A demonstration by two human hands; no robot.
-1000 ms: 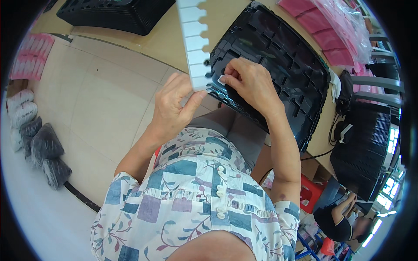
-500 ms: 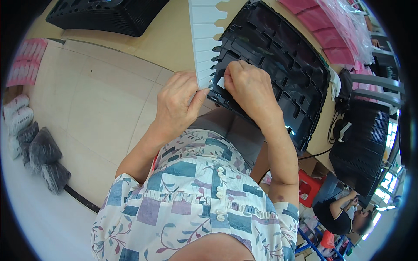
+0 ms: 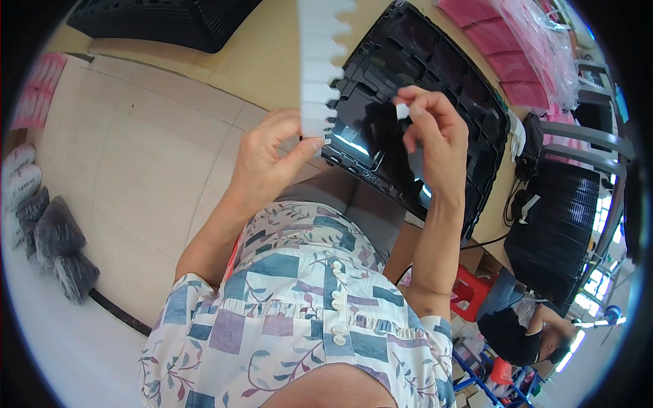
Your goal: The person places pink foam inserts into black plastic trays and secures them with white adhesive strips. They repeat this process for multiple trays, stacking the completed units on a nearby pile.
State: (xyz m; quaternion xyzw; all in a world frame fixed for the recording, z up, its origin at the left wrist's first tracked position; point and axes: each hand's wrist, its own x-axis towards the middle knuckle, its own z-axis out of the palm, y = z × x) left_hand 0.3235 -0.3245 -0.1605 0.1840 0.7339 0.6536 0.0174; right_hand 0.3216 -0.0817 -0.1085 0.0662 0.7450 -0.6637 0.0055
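Note:
My left hand (image 3: 272, 160) pinches the lower end of a long white notched strip (image 3: 317, 64) that runs up out of the top of the view. My right hand (image 3: 428, 136) is raised over a black moulded plastic tray (image 3: 442, 61) and holds a small white piece (image 3: 403, 111) between thumb and fingertips. The tray lies on a tan table (image 3: 265, 61) with its near edge overhanging toward my lap. The two hands are apart, the strip to the left of the tray.
Another black tray (image 3: 170, 20) sits at the table's far left. Pink packets (image 3: 517, 41) in clear plastic lie at the far right. Stacked black trays (image 3: 564, 231) stand at the right, with a seated person (image 3: 530, 326) below them. Grey bundles (image 3: 54, 238) lie on the floor at left.
My right hand has come away from the strip's lower end with a small white piece and risen to the right over the tray. My left hand keeps hold of the strip.

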